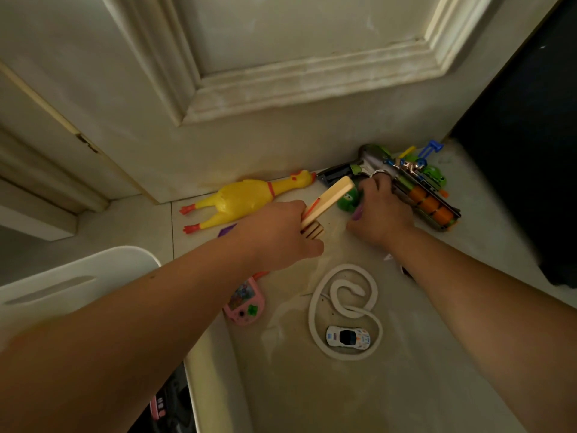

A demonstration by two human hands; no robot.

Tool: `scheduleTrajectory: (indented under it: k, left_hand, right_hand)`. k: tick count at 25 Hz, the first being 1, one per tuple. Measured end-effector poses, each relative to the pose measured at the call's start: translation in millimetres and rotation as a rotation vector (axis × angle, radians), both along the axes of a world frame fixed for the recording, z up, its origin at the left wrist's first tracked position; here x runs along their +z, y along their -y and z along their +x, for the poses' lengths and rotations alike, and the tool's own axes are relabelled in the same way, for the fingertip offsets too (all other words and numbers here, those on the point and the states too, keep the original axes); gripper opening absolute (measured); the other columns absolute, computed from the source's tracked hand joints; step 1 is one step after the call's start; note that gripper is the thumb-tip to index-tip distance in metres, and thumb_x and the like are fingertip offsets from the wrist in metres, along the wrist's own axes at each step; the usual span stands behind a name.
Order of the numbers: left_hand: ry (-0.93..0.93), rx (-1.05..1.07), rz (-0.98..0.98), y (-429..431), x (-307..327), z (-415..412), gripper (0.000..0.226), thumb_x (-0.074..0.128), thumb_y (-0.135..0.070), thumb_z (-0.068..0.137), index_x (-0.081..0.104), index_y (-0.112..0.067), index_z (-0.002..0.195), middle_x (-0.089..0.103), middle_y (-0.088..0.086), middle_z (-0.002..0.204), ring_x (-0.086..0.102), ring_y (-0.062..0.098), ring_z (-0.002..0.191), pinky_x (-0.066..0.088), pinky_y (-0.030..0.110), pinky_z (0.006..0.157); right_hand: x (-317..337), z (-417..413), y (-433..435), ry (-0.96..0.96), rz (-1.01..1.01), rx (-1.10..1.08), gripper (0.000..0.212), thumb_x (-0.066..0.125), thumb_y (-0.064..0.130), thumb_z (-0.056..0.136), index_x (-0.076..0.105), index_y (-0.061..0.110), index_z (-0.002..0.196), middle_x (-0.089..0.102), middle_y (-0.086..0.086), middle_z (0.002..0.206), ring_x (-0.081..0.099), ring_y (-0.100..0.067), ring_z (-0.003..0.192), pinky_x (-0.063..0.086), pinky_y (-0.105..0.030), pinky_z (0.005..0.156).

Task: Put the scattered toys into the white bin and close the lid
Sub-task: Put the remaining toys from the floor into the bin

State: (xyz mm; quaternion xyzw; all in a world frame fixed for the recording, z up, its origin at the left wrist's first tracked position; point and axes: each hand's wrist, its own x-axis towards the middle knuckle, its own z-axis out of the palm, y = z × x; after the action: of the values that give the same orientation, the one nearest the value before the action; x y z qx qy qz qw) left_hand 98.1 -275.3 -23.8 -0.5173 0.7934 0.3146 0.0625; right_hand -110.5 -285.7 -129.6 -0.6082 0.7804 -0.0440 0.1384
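Note:
My left hand (281, 234) grips a wooden toy (327, 198) with a long flat arm that slants up to the right. My right hand (379, 210) closes on a small green toy (346, 200) just beside it; a purple bit shows under the thumb. Behind the right hand lies a big toy blaster (427, 195) with orange darts. A yellow rubber chicken (240, 198) lies along the door. Nearer me on the floor are a white rubber snake (343, 310), a white toy car (348, 337) and a pink toy phone (245, 303). The white bin (78, 276) stands at lower left.
A cream panelled door (281, 73) closes off the far side, its frame at left. A dark surface (530, 151) borders the right. Small green and blue toys (432, 170) sit behind the blaster. A purple piece (226, 229) peeks out under my left wrist.

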Motion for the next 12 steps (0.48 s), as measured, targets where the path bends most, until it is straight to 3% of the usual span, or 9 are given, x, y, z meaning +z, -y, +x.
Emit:
scheduleTrajectory:
  k: [7, 12]
  left_hand:
    - [0.001, 0.006, 0.008, -0.6, 2.0, 1.3, 0.032, 0.065, -0.046, 0.082, 0.044, -0.022, 0.081, 0.051, -0.002, 0.077, 0.048, 0.012, 0.063, 0.041, 0.029, 0.059]
    - [-0.01, 0.008, 0.006, -4.2, 3.2, 5.1, 0.033, 0.066, -0.047, 0.082, 0.045, -0.021, 0.086, 0.05, -0.004, 0.077, 0.051, 0.016, 0.07, 0.045, 0.031, 0.064]
  right_hand:
    - [-4.2, 8.0, -3.4, -0.028, 0.015, -0.061, 0.048, 0.067, 0.026, 0.077, 0.043, 0.013, 0.117, 0.029, -0.016, 0.136, 0.053, -0.038, 0.104, 0.046, -0.037, 0.076]
    - [-4.0, 6.5, -5.4, 0.002, 0.031, -0.148, 0.057, 0.07, 0.031, 0.076, 0.041, 0.014, 0.122, 0.025, -0.018, 0.14, 0.05, -0.037, 0.109, 0.045, -0.035, 0.079]
